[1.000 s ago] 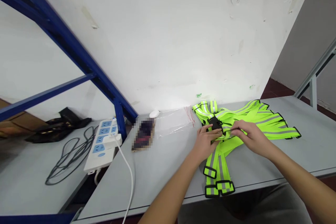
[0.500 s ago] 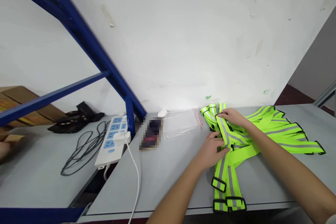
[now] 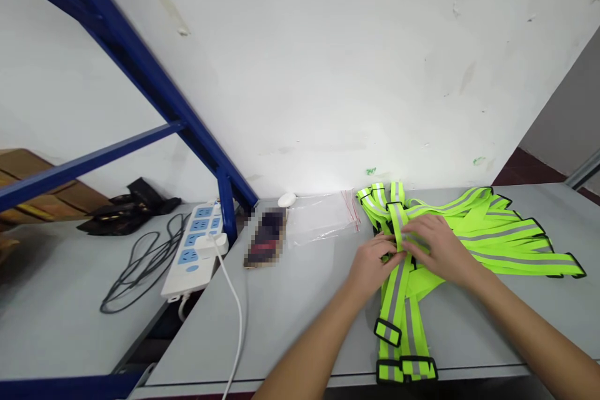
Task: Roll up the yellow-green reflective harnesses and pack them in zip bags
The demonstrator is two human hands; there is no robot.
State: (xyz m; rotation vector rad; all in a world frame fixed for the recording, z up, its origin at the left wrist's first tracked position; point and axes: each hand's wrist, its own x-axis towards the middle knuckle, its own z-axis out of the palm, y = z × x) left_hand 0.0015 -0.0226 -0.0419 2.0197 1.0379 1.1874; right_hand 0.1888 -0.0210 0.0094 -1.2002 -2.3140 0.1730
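Observation:
Neon yellow-green reflective straps (image 3: 501, 240) with grey stripes and black buckles lie heaped on the grey tabletop. One bundle runs toward the front edge, where black slide buckles (image 3: 388, 332) show. My left hand (image 3: 374, 262) grips a strap (image 3: 398, 234) from its left side, thumb and fingers closed around the band. From the right, my right hand (image 3: 435, 247) pinches the same strap, its fingertips close to those of my left hand. Part of the bundle under both hands is hidden.
Left of the straps lie clear plastic bags (image 3: 319, 219) with red seal lines, a white oval object (image 3: 287, 200) and a blurred phone-like item (image 3: 266, 237). A power strip (image 3: 197, 247) with a white cable stands beside the blue metal frame (image 3: 187, 119). A white wall (image 3: 328, 75) rises behind.
My right hand has moved down the strap from the upper buckle to beside my left hand. My left hand has closed on the strap. The view has shifted slightly.

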